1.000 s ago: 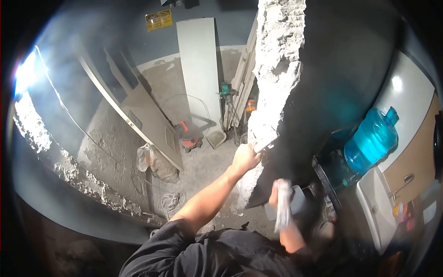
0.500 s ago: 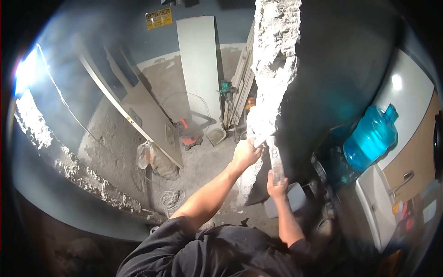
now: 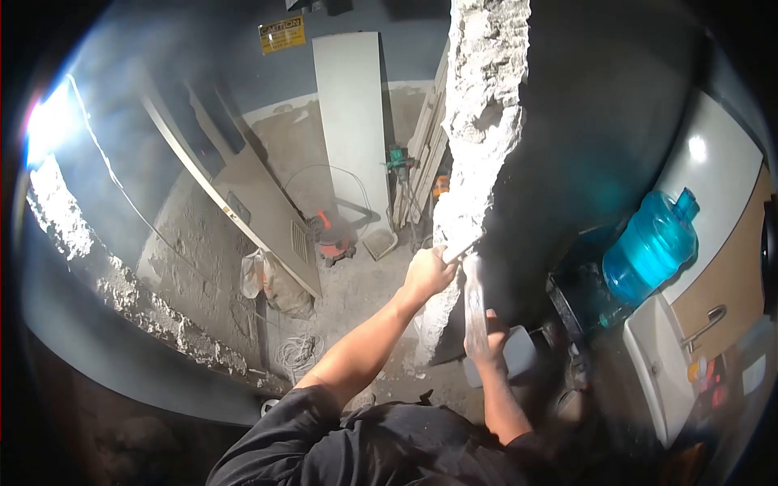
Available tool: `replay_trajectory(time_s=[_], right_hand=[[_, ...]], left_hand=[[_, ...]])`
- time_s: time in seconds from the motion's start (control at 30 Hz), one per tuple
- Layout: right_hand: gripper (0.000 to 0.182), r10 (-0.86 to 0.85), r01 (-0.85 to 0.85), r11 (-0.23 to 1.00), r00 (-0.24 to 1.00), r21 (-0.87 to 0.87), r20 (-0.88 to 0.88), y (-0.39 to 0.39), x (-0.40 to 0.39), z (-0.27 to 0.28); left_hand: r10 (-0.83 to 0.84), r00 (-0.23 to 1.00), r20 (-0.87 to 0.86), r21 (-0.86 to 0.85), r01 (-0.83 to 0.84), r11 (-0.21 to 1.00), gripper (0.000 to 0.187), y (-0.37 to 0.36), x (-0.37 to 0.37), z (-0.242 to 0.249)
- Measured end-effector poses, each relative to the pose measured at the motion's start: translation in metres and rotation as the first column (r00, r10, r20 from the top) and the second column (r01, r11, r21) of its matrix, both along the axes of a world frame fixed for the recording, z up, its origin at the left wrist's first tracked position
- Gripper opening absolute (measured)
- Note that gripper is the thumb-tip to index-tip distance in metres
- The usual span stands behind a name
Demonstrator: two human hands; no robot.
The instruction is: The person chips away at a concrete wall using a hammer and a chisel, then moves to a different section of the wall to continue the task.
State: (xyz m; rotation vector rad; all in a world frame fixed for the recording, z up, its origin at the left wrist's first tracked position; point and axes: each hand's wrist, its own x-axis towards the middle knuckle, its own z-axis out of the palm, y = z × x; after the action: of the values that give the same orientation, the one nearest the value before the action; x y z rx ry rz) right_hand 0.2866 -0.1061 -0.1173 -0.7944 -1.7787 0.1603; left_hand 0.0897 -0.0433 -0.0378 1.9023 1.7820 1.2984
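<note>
My left hand [image 3: 429, 273] is closed around a short pale bar [image 3: 465, 245] that slants up and right across the broken wall edge [image 3: 470, 182]. That edge is white, rough and crumbly, and rises as a tall strip. Lower and to the right, my right hand [image 3: 486, 344] is wrapped round a long, dust-covered tool [image 3: 475, 304], held nearly upright. Its upper end is right by the pale bar and is smeared by motion, so I cannot tell its exact kind.
A blue water jug [image 3: 651, 243] stands right, near a white sink [image 3: 652, 356] with a tap. A grey bin [image 3: 519, 356] sits below my right hand. Behind are a white panel [image 3: 350, 121], a red-and-black machine [image 3: 332, 240], a dustpan [image 3: 378, 243] and a filled sack [image 3: 285, 292].
The long tool in my right hand has dropped slightly and turned, with its top shifting left. My left hand and the pale bar stay almost in place.
</note>
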Motion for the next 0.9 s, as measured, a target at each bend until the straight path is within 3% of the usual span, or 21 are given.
replay_trajectory(time_s=[0.03,0.1,0.13,0.17,0.23,0.27,0.3,0.37,0.4,0.43,0.5,0.53,0.57,0.6,0.67,0.7,0.8,0.9], right_hand=[[0.01,0.004,-0.006,1.0,0.991,-0.017,-0.133,-0.014,-0.011,0.01],[0.016,0.19,-0.157,0.974,0.96,0.165,-0.205,-0.013,-0.012,0.021],[0.02,0.206,-0.152,0.962,0.95,0.229,-0.234,-0.013,-0.016,0.037],[0.019,0.101,-0.074,0.988,0.973,0.133,-0.209,-0.009,-0.013,0.027],[0.023,-0.192,0.198,0.96,0.98,-0.196,0.051,0.033,-0.01,-0.041],[0.029,-0.196,0.149,0.85,0.98,-0.505,-0.04,0.035,-0.01,-0.038],[0.029,-0.201,0.152,0.852,0.979,-0.5,-0.045,0.029,-0.008,-0.036],[0.034,-0.155,0.131,0.972,0.982,-0.197,-0.111,0.008,-0.009,-0.005],[0.022,-0.126,0.094,0.972,0.982,-0.217,-0.14,-0.004,-0.01,0.002],[0.011,-0.327,0.328,0.944,0.931,0.023,0.161,-0.017,-0.009,0.01],[0.011,-0.175,0.169,0.972,0.984,0.164,0.02,-0.023,-0.004,0.021],[0.014,-0.056,0.097,0.969,0.982,0.227,-0.179,-0.03,-0.016,0.047],[0.023,0.062,-0.061,0.998,0.983,0.008,-0.172,-0.03,-0.009,0.034],[0.022,0.061,-0.063,0.998,0.987,-0.004,-0.147,-0.033,-0.006,0.032],[0.02,0.007,-0.009,0.999,0.999,-0.048,-0.054,-0.032,0.005,0.021],[0.019,-0.024,0.036,0.971,0.998,0.235,-0.054,-0.025,0.003,0.015],[0.016,-0.025,0.031,0.995,0.998,-0.096,0.057,-0.031,0.013,0.021],[0.013,-0.021,0.019,0.987,1.0,-0.161,-0.01,-0.032,0.01,0.023]], left_hand=[[0.006,1.0,0.011,-0.039,-0.006,0.999,0.022,-0.005,0.003,-0.002],[0.026,0.999,0.021,-0.062,-0.025,0.998,0.022,-0.002,0.004,-0.005],[0.02,0.999,0.031,-0.075,-0.018,0.997,0.022,-0.003,0.004,-0.004],[0.014,0.999,0.042,-0.087,-0.011,0.996,0.022,-0.003,0.004,-0.004],[0.063,0.997,0.043,-0.08,-0.059,0.995,0.023,0.0,0.004,-0.007],[0.107,0.993,0.039,-0.068,-0.105,0.992,0.023,0.001,0.005,-0.01],[0.101,0.994,0.037,-0.062,-0.099,0.993,0.023,0.001,0.005,-0.012],[0.073,0.997,0.022,-0.047,-0.072,0.996,0.023,0.004,-0.002,-0.01],[0.051,0.996,0.076,-0.103,-0.043,0.994,0.023,0.001,-0.003,-0.006],[0.05,0.996,0.077,-0.1,-0.043,0.994,0.023,0.002,-0.003,-0.005],[0.045,0.996,0.079,-0.059,-0.04,0.997,0.022,0.001,-0.005,-0.007],[0.048,0.996,0.079,-0.061,-0.043,0.997,0.022,-0.004,-0.007,-0.008],[-0.023,0.999,0.038,0.034,0.022,0.999,0.021,-0.011,-0.01,-0.01],[-0.092,0.996,-0.01,0.128,0.093,0.987,0.019,-0.016,-0.011,-0.01],[-0.114,0.993,0.007,0.162,0.111,0.98,0.018,-0.022,-0.012,-0.011],[-0.135,0.99,0.027,0.191,0.127,0.973,0.018,-0.027,-0.012,-0.013],[-0.128,0.991,0.035,0.188,0.119,0.975,0.017,-0.024,-0.006,0.0],[-0.11,0.994,0.017,0.125,0.107,0.986,0.017,-0.017,-0.002,0.009]])
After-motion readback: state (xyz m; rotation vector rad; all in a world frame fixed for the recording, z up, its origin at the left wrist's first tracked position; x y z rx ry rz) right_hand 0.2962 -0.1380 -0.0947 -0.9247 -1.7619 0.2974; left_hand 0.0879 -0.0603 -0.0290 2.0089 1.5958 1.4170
